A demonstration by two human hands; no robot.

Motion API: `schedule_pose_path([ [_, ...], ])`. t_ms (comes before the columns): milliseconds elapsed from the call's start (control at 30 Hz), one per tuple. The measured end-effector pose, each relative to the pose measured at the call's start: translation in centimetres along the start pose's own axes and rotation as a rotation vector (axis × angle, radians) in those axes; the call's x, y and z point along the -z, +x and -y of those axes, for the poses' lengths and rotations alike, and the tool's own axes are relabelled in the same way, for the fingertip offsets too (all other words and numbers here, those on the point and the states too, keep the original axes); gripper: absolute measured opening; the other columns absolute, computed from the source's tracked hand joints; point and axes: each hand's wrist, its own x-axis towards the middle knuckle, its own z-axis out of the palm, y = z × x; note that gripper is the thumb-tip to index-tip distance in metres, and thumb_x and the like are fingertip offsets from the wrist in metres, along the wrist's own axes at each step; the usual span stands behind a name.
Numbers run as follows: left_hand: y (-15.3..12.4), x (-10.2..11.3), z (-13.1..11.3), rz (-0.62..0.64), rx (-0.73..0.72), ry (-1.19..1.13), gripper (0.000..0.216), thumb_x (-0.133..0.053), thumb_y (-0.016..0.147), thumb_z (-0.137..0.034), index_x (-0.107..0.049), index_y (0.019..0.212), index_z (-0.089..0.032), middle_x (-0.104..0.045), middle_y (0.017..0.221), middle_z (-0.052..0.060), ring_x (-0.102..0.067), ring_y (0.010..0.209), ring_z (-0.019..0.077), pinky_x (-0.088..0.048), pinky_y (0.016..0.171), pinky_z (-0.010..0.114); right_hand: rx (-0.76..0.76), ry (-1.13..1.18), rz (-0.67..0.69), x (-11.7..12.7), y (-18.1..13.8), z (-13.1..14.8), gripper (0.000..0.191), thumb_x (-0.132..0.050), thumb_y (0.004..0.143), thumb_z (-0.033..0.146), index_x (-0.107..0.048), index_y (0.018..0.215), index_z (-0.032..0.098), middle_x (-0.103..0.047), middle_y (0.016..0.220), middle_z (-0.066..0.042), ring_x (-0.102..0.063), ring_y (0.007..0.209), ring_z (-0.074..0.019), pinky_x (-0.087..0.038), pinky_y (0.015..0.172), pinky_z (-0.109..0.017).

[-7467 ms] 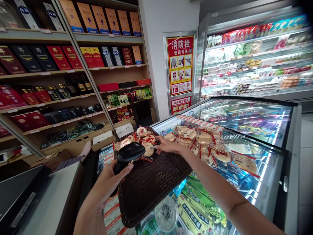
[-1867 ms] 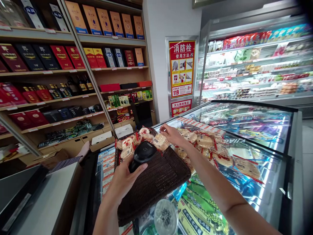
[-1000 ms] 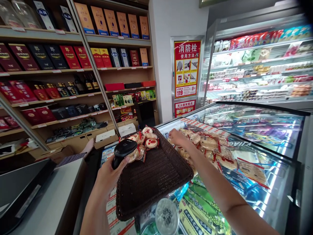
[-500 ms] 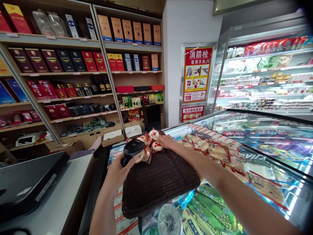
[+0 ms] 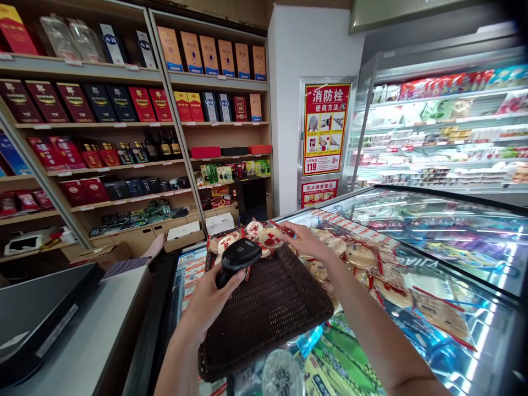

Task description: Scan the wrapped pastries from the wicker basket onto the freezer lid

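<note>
A black handheld barcode scanner (image 5: 241, 252) is gripped in my left hand (image 5: 208, 294), its head over the dark brown wicker basket (image 5: 264, 319). At the basket's far side, my right hand (image 5: 303, 240) pinches the edge of a round flat biscuit in a clear wrapper with red print (image 5: 270, 237). The scanner's head is close to this packet. More wrapped round biscuits (image 5: 226, 242) lie at the basket's far end, partly hidden behind the scanner. To the right of the basket, a pile of similar packets (image 5: 358, 256) rests on the glass freezer top.
Under the basket is a glass-topped freezer (image 5: 466, 275) holding green packs (image 5: 350, 352). A clear round tub (image 5: 282, 374) sits near the basket's front edge. At left stands a white counter (image 5: 111, 324) with a black device (image 5: 45, 319). Shelves of boxes (image 5: 138, 104) line the back wall.
My right hand has moved right and now has a biscuit packet by its edge. The scanner has shifted right, turned towards that packet. The view has shifted slightly.
</note>
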Motion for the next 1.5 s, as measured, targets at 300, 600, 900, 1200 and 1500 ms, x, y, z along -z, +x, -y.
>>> schedule_pose_path([
  [300,-0.1,0.6,0.2,0.018,0.010,0.026,0.061,-0.068,0.071,-0.067,-0.068,0.104,-0.017,-0.062,0.075,0.000,-0.050,0.064,0.0148,-0.038,0.057,0.023,0.264,-0.022,0.065,1.1,-0.2,-1.8,0.024,-0.053,0.074,0.003,-0.066,0.086,0.019,-0.067,0.107,-0.005,-0.062,0.099,-0.0185,-0.044,0.092,-0.032],
  [600,-0.1,0.3,0.2,0.082,-0.006,0.041,0.055,-0.066,0.073,-0.066,-0.068,0.095,-0.016,-0.059,0.073,0.000,-0.048,0.064,0.0144,-0.036,0.057,0.024,0.216,0.094,0.036,1.9,-0.5,-1.9,0.017,-0.055,0.083,0.017,-0.055,0.100,0.021,-0.055,0.118,-0.006,-0.054,0.102,-0.0182,-0.044,0.088,-0.031],
  [900,0.4,-0.7,0.7,0.105,-0.052,0.084,0.056,-0.067,0.075,-0.064,-0.069,0.105,-0.017,-0.062,0.071,-0.001,-0.052,0.065,0.0170,-0.038,0.059,0.025,0.051,0.203,0.134,2.3,-0.4,-2.3,0.023,-0.060,0.084,0.026,-0.061,0.106,0.022,-0.063,0.108,-0.003,-0.057,0.097,-0.0193,-0.045,0.085,-0.031],
  [1200,0.3,-0.8,0.2,0.103,-0.021,0.071,0.060,-0.067,0.075,-0.064,-0.068,0.111,-0.016,-0.064,0.078,0.002,-0.057,0.077,0.0205,-0.044,0.064,0.026,-0.042,0.034,-0.015,3.4,-0.5,-2.0,0.019,-0.057,0.082,0.023,-0.060,0.100,0.019,-0.064,0.099,-0.003,-0.055,0.087,-0.0169,-0.040,0.079,-0.028],
  [1500,0.3,-1.1,0.5,0.088,-0.042,0.094,0.055,-0.066,0.076,-0.064,-0.069,0.105,-0.017,-0.064,0.075,0.002,-0.054,0.068,0.0182,-0.041,0.060,0.025,-0.026,0.139,0.107,3.6,-0.8,-1.5,0.024,-0.062,0.080,0.024,-0.064,0.104,0.018,-0.065,0.097,-0.003,-0.056,0.086,-0.0166,-0.043,0.077,-0.026],
])
